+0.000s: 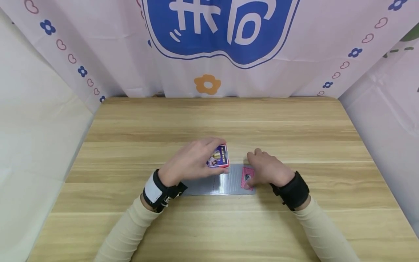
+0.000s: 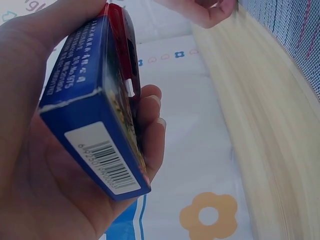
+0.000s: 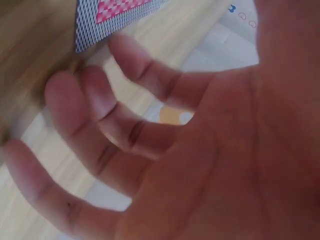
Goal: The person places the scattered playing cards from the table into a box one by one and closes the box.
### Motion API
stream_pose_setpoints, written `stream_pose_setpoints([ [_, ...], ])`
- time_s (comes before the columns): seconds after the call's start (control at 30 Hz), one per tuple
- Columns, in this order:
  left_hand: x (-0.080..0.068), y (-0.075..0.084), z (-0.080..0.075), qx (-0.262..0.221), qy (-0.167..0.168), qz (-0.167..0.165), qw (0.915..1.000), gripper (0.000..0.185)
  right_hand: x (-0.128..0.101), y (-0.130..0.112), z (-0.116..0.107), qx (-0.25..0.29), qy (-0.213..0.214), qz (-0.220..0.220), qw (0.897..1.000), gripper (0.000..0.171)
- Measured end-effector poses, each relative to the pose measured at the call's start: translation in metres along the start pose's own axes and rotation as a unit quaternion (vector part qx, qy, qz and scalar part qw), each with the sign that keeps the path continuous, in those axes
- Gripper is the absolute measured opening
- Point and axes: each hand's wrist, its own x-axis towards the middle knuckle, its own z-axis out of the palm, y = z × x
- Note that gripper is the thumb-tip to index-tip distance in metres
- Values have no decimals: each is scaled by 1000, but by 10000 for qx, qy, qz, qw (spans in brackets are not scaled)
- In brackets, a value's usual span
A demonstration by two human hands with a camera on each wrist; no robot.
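My left hand [image 1: 193,160] grips a blue and red card box [image 1: 218,156] just above the wooden table [image 1: 209,120]; the left wrist view shows the box [image 2: 100,115] with its barcode end toward the camera, fingers curled round it. A row of playing cards [image 1: 219,185] lies spread face down on the table below both hands. My right hand [image 1: 266,169] hovers over the right end of the spread, fingers loosely bent, by a card with a pink back [image 1: 246,178]. In the right wrist view the palm and fingers [image 3: 100,125] are spread, holding nothing, under a pink-backed card [image 3: 115,15].
A pink curtain [image 1: 209,47] with a blue emblem and flower prints hangs behind the table's far edge. White cloth walls [image 1: 36,120] stand close on the left and right sides.
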Motion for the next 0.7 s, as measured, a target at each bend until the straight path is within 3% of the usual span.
stream_pose_setpoints([
  [0.37,0,1,-1,-114,-62,-193,9997,81,-1,10,-12,671,75,-394,9969,35],
  [0.6,0,0,0,-102,-81,-173,9998,80,-2,17,-16,581,370,-847,9940,14],
  [0.7,1,-1,0,-112,-64,-182,9997,80,-7,24,-22,1342,350,-1334,9813,5],
])
